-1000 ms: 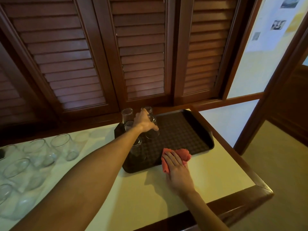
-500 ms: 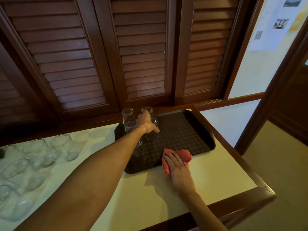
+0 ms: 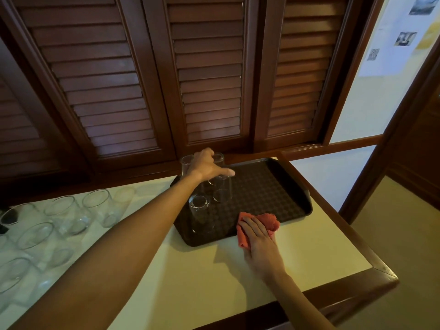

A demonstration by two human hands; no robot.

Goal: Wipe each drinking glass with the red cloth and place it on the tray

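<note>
Left hand (image 3: 206, 166) over tray glasses; right hand (image 3: 259, 236) flat on red cloth (image 3: 266, 221).

Fingers of the left hand hang spread above the upright glasses (image 3: 220, 186) at the tray's (image 3: 292, 186) 10 o'clock corner; whether they touch one cannot be told. Risk: a careless withdrawal toward 7 o'clock could clip the near glass (image 3: 200, 210) and topple it. Unwiped glasses (image 3: 71, 215) wait on the counter (image 3: 202, 282) at 9 o'clock.

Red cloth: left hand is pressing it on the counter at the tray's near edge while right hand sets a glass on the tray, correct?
Hands are swapped. The head view shows the right hand on the red cloth at the tray's near edge, and the left hand over the glass on the tray.
</note>
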